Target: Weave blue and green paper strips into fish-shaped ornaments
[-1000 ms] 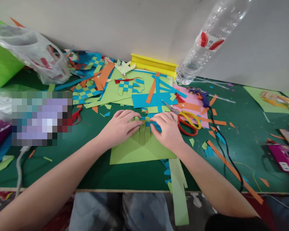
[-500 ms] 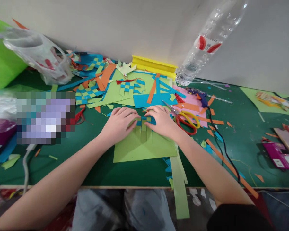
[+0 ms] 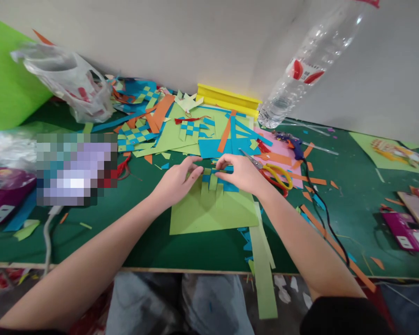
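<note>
A small woven piece of blue and light green paper strips [image 3: 212,180] lies near the top of a light green paper sheet [image 3: 212,216]. Several of its green ends hang down over the sheet. My left hand [image 3: 180,180] is beside its left edge, thumb and fingers apart, holding nothing. On the other side, my right hand [image 3: 240,172] pinches the weave's upper right part between thumb and fingertips. Scissors with yellow and red handles [image 3: 278,175] lie just beyond my right wrist, partly covered by it.
Paper scraps and finished weaves [image 3: 134,135] lie behind my hands. A yellow folded strip [image 3: 228,100] and a plastic bottle [image 3: 293,83] stand at the wall. A glue gun [image 3: 295,148] trails a black cord. Left are a plastic bag [image 3: 73,86] and a blurred-out phone [image 3: 80,172].
My left fingers have lifted off the weave and spread. My right fingers have drawn together on it, and more of the strips shows. The view has shifted slightly left.
</note>
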{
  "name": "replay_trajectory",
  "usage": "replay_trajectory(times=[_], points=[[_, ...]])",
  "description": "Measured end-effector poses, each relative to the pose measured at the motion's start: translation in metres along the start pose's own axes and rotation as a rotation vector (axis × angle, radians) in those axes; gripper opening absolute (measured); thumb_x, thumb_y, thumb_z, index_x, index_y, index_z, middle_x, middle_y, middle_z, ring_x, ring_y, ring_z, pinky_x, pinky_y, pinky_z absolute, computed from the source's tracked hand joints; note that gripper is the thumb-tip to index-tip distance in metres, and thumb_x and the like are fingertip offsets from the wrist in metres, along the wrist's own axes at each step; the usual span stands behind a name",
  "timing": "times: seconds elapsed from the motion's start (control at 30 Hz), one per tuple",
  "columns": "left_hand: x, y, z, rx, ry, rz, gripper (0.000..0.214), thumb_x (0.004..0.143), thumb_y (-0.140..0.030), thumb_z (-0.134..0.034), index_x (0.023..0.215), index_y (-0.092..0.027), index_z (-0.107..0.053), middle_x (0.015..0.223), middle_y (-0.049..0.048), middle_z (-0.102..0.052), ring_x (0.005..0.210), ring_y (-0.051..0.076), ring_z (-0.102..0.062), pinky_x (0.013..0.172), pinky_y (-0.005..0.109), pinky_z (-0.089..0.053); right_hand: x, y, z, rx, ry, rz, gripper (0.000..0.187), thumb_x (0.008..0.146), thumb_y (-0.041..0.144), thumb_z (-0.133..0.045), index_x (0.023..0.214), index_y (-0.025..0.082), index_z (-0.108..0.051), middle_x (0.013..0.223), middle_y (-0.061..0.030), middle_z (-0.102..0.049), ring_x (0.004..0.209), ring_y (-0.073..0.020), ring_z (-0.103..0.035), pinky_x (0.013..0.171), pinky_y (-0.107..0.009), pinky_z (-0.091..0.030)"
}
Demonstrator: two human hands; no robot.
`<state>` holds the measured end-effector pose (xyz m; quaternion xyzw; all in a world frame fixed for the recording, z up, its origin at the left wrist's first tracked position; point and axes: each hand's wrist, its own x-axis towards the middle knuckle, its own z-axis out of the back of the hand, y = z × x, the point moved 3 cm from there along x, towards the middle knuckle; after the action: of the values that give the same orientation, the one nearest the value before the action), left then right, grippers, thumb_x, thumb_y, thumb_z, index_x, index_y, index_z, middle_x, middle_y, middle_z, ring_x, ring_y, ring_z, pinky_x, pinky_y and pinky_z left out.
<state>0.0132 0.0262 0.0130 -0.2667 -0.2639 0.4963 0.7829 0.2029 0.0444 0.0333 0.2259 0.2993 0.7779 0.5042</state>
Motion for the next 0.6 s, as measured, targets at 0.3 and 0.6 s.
replay_trajectory(times=[0.3,0.6], points=[[0.003,-0.001,-0.007,0.097,0.057,-0.049,0.034,0.098,-0.038,-0.040,0.120,-0.016,-0.053,0.100,0.0074,-0.074,0.090,0.022,-0.069,0.080,0.037,-0.051,0.006,-0.015,0.006,0.016,-0.069,-0.001,0.022,0.079,0.021,-0.067,0.100,0.022,-0.061,0.096,-0.0039,-0.071,0.092,-0.0187,-0.068,0.084,-0.037,-0.052],[0.000,0.000,0.000,-0.066,0.042,0.060,0.046,0.096,-0.048,-0.040,0.129,-0.017,-0.049,0.105,0.0080,-0.073,0.097,0.023,-0.067,0.083,0.036,-0.051,0.014,-0.023,0.027,0.284,-0.066,-0.093,0.026,0.073,0.024,-0.074,0.096,0.019,-0.065,0.098,-0.0064,-0.072,0.093,-0.0203,-0.069,0.087,-0.040,-0.056]])
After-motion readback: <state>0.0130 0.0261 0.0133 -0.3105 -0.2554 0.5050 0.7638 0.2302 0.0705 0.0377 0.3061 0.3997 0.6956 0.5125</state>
